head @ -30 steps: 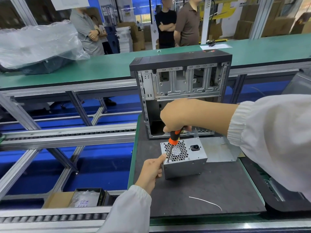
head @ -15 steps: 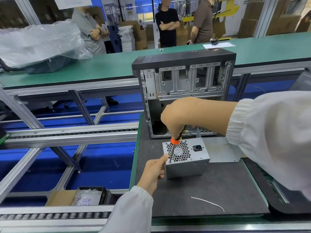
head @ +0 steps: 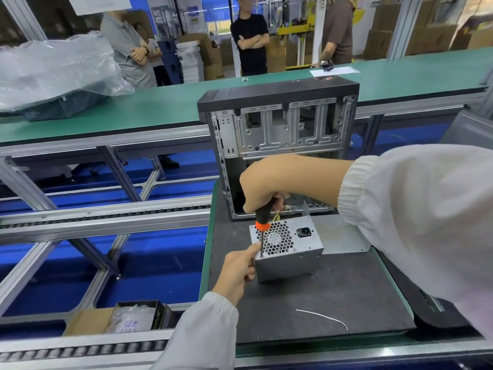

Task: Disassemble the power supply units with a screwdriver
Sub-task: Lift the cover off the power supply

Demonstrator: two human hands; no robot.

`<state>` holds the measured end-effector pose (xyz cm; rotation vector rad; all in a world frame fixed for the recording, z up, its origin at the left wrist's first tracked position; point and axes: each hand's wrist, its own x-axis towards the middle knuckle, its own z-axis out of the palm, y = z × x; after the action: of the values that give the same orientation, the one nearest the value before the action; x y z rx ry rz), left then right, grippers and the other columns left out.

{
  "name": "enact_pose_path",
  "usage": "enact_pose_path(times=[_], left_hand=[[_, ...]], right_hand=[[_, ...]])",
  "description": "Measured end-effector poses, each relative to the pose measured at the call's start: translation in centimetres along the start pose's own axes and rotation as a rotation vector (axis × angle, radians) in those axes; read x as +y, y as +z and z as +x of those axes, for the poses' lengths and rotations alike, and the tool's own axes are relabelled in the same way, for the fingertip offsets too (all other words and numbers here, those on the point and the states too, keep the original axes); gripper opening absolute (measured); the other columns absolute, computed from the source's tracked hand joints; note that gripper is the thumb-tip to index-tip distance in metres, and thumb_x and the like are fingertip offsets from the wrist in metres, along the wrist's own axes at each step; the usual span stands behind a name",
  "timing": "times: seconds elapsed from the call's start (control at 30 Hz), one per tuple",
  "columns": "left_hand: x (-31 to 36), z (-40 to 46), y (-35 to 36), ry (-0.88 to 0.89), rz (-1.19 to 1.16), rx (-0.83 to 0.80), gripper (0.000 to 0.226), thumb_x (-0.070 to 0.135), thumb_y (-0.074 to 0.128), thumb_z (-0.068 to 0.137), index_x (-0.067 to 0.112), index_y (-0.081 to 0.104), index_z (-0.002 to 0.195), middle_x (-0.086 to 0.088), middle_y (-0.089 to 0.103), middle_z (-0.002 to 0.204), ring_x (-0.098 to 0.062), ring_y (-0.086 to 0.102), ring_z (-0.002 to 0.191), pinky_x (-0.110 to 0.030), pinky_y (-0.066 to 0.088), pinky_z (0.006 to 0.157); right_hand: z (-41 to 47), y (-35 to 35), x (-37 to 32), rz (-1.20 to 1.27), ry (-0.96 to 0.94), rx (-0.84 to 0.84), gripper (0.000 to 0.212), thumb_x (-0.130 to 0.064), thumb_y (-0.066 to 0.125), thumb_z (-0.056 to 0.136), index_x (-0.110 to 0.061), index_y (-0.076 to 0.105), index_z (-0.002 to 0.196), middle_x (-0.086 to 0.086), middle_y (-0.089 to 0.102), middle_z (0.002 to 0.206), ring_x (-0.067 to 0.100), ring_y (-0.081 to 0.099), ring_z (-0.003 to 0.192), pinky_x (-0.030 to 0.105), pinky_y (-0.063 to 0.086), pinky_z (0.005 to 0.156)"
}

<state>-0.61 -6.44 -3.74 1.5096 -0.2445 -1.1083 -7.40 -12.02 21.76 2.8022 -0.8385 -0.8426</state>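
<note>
In the head view, the power supply unit [head: 286,247] is seen standing on the dark work mat [head: 320,297], toward the mat's far left corner, just in front of the open computer case [head: 277,145]. Its perforated fan grille and socket face upward. The left hand [head: 238,268] is curled against the unit's near left corner, thumb laid on the top edge, fingers pressed to the side wall. The right hand [head: 269,182] is wrapped round the handle of the screwdriver [head: 262,231], whose shaft is held almost upright, tip set at the grille's near left corner.

The unit is judged to be a stiff sheet-metal box, fairly heavy and smooth-sided, so sliding under downward pressure is likely. It is best steadied by its side walls and corners, away from the grille openings and any sharp edges.
</note>
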Motion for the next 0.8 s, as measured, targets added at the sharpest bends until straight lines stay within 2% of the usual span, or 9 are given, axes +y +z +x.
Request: enact_pose_path(times=[0.07,0.1,0.27,0.37,0.47,0.53,0.63,0.7,0.8], left_hand=[[0.1,0.1,-0.1,0.015,0.015,0.004,0.033,0.03,0.072,0.086,0.017,0.063,0.058,0.009,0.037,0.044,-0.007,0.021,0.037,-0.02,0.022,0.038],[0.2,0.2,-0.1,0.016,0.019,0.006,0.032,0.031,0.072,0.087,0.017,0.063,0.059,0.009,0.038,0.044,-0.007,0.022,0.038,-0.02,0.022,0.038],[0.2,0.1,-0.1,-0.011,-0.02,0.001,0.03,0.028,0.072,0.087,0.015,0.063,0.062,0.009,0.044,0.044,-0.005,0.024,0.036,-0.018,0.023,0.038],[0.2,0.0,-0.1,-0.015,-0.03,-0.015,0.027,0.029,0.073,0.087,0.013,0.063,0.067,0.009,0.044,0.045,-0.005,0.023,0.037,-0.018,0.023,0.039],[0.1,0.0,-0.2,-0.017,-0.034,-0.037,0.025,0.031,0.073,0.086,0.009,0.067,0.076,0.006,0.046,0.05,-0.006,0.023,0.039,-0.019,0.023,0.04],[0.0,0.1,-0.2,-0.023,-0.048,-0.04,0.025,0.031,0.073,0.086,0.008,0.068,0.078,0.005,0.05,0.053,-0.006,0.023,0.039,-0.019,0.024,0.039],[-0.1,0.1,-0.2,-0.026,-0.048,-0.035,0.029,0.032,0.074,0.085,0.013,0.063,0.067,0.006,0.049,0.05,-0.005,0.024,0.038,-0.019,0.025,0.038],[-0.1,0.2,-0.2,-0.032,-0.045,-0.025,0.029,0.032,0.074,0.085,0.014,0.061,0.066,0.006,0.045,0.048,-0.005,0.025,0.038,-0.019,0.025,0.037],[-0.2,0.4,-0.3,-0.023,-0.046,-0.024,0.031,0.032,0.075,0.084,0.014,0.061,0.064,0.005,0.04,0.049,-0.006,0.025,0.038,-0.02,0.026,0.037]], right_hand=[[0.5,0.3,-0.3,-0.055,-0.029,0.066,0.035,-0.026,0.044,0.095,-0.009,0.049,0.065,0.003,0.053,0.042,0.018,0.05,0.05,0.026,0.044,0.059],[0.4,0.6,-0.5,-0.086,-0.049,0.065,0.034,-0.027,0.046,0.095,-0.009,0.049,0.066,0.002,0.054,0.042,0.017,0.051,0.05,0.026,0.045,0.058],[0.3,0.8,0.0,-0.297,-0.141,0.098,0.031,-0.034,0.049,0.096,-0.013,0.052,0.074,-0.002,0.059,0.066,0.013,0.054,0.062,0.024,0.041,0.054],[0.1,0.8,0.1,-0.436,-0.175,0.173,0.022,-0.035,0.054,0.093,-0.013,0.054,0.093,-0.001,0.054,0.076,0.021,0.052,0.075,0.027,0.04,0.055],[-0.2,1.0,0.2,-0.531,-0.189,0.244,0.018,-0.026,0.061,0.09,-0.016,0.048,0.099,-0.001,0.044,0.075,0.024,0.048,0.078,0.026,0.034,0.048],[-0.1,1.3,0.1,-0.546,-0.232,0.319,0.015,-0.016,0.059,0.089,-0.016,0.053,0.103,0.0,0.054,0.09,0.024,0.051,0.08,0.027,0.028,0.045],[0.1,1.6,-0.6,-0.588,-0.303,0.414,0.02,-0.01,0.054,0.09,-0.016,0.057,0.108,0.003,0.06,0.106,0.023,0.048,0.076,0.027,0.024,0.045],[-0.2,1.3,-0.8,-0.581,-0.305,0.377,0.017,-0.013,0.063,0.085,-0.015,0.06,0.102,0.002,0.064,0.099,0.017,0.047,0.065,0.025,0.027,0.044],[0.2,0.4,-0.1,-0.266,-0.266,0.089,0.032,-0.026,0.076,0.079,-0.012,0.068,0.106,0.001,0.069,0.091,0.01,0.055,0.055,0.017,0.04,0.04]])
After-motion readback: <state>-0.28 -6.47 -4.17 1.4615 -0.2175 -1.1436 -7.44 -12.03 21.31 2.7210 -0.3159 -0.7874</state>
